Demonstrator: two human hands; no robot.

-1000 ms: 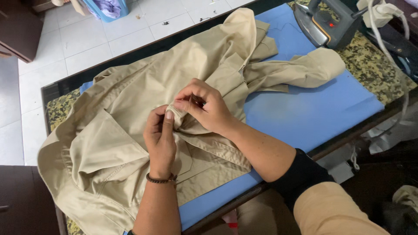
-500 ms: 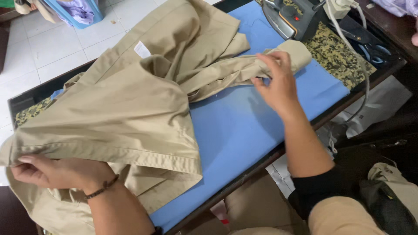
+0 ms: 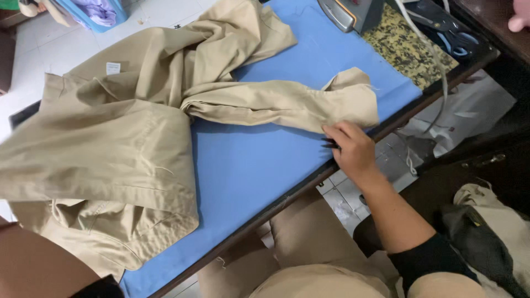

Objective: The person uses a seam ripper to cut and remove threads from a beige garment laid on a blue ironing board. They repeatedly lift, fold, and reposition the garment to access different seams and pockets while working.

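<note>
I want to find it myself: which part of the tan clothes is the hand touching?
Look at the blue ironing table. A big tan garment is heaped on its left, and one long sleeve stretches right from it. The right hand rests at that sleeve's wide, open cuff end, near the table's edge.

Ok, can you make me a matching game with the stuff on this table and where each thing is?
Things:
1. tan garment
2. iron
3. scissors
4. right hand

Places:
A. at the table's near edge, by the end of the sleeve
B. at the far end of the blue cover
C. spread over the left side of the blue cover
D. on the patterned pad, top right

Pairs: 1-C, 2-B, 3-D, 4-A
</note>
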